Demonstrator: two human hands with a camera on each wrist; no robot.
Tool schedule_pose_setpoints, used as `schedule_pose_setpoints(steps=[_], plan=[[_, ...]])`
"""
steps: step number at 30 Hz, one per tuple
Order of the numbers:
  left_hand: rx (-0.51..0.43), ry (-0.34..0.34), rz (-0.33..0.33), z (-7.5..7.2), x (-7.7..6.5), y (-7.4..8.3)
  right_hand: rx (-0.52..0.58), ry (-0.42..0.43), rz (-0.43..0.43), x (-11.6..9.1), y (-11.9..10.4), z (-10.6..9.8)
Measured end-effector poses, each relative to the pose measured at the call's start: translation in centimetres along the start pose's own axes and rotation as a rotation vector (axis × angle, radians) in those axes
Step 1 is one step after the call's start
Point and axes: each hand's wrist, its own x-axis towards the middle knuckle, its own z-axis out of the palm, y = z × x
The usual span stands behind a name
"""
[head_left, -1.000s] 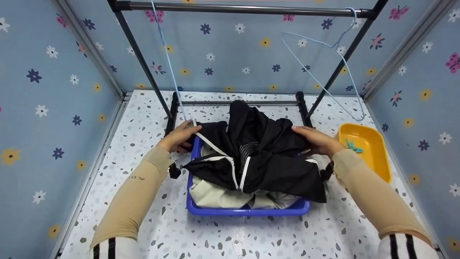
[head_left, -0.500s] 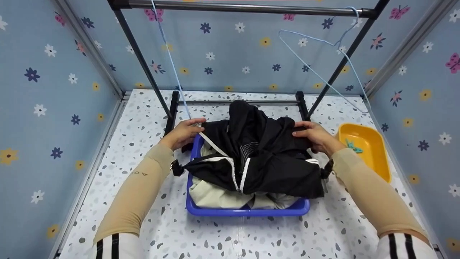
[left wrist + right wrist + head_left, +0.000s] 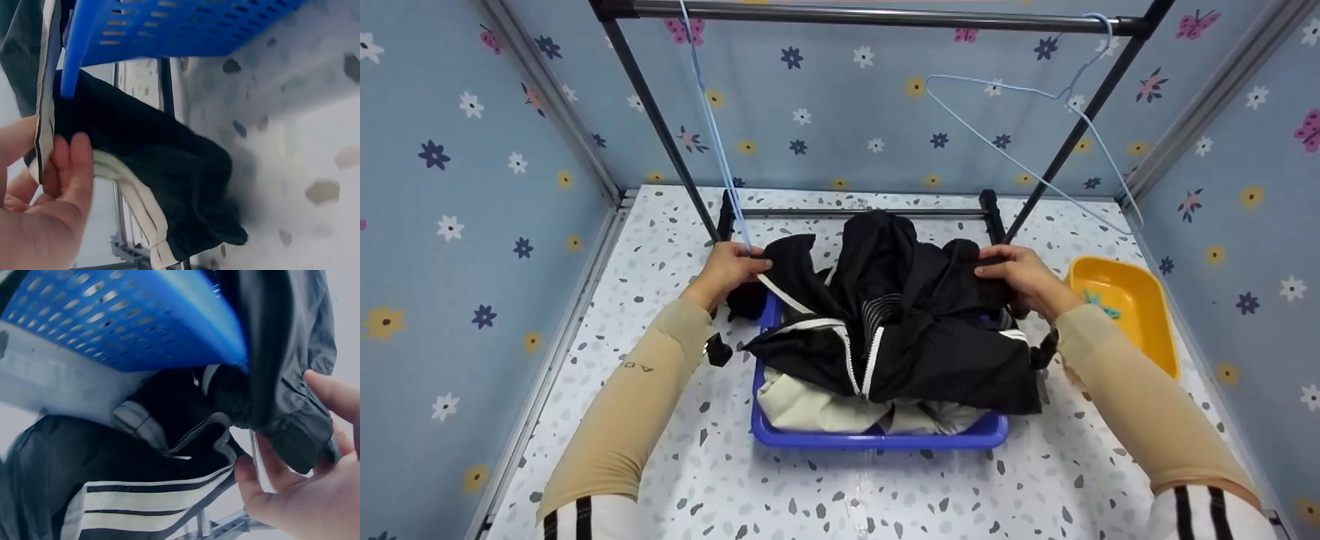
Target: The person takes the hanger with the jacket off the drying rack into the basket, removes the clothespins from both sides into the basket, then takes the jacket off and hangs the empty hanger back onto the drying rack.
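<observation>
A black jacket (image 3: 952,360) with a white zip lies spread over a blue basket (image 3: 877,440) in the head view. Its left edge is pinched by my left hand (image 3: 727,270), just beyond the basket's far left corner. In the left wrist view the thumb and fingers of that hand (image 3: 56,208) hold the white zip edge, with black cloth hanging below. On the far right side my right hand (image 3: 1024,274) grips the jacket's black cloth between thumb and fingers. A sleeve with white stripes (image 3: 146,500) hangs beside it in the right wrist view.
Pale clothing (image 3: 814,405) fills the basket under the jacket. A dark clothes rack (image 3: 870,15) stands behind, with a blue hanger (image 3: 997,146) at right and another hanger (image 3: 712,127) at left, its lower end near my left hand. A yellow tub (image 3: 1147,330) holds green pegs (image 3: 1099,304).
My left hand has shifted left, drawing the jacket's edge outward, and a black flap now stands up beside it. My right hand has moved only slightly. The right hanger has swung round a little.
</observation>
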Motion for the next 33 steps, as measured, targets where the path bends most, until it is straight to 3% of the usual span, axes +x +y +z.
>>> schedule_pose_setpoints(steps=[4, 6, 10, 15, 18, 23, 25, 29, 33], plan=[[0.206, 0.02, 0.058, -0.3, -0.4, -0.3, -0.07, -0.009, 0.047, 0.1, 0.9, -0.2], [0.26, 0.025, 0.099, -0.4, -0.5, -0.5, -0.103, -0.017, 0.075, 0.1, 1.0, -0.3], [0.216, -0.004, 0.116, -0.6, -0.7, -0.9, -0.164, -0.011, 0.14, 0.2, 1.1, -0.5], [0.05, -0.039, 0.093, -0.5, -1.1, -1.0, -0.243, 0.03, 0.219, 0.0, 1.2, -0.9], [-0.022, -0.043, 0.098, -0.4, -1.5, -1.0, -0.19, -0.019, 0.271, 0.1, 1.5, -1.1], [-0.062, -0.059, 0.092, -0.4, -1.9, -1.1, 0.007, -0.209, 0.365, 0.6, 2.1, -1.1], [-0.067, -0.06, 0.094, -0.4, -1.9, -1.1, 0.082, -0.225, 0.381, 0.8, 2.2, -1.0], [-0.034, -0.04, 0.126, -0.6, -2.1, -1.2, 0.149, -0.127, 0.326, 0.9, 2.0, -0.8], [0.088, 0.028, 0.183, -0.9, -2.2, -1.3, 0.122, -0.013, 0.221, 0.6, 1.4, -0.8]])
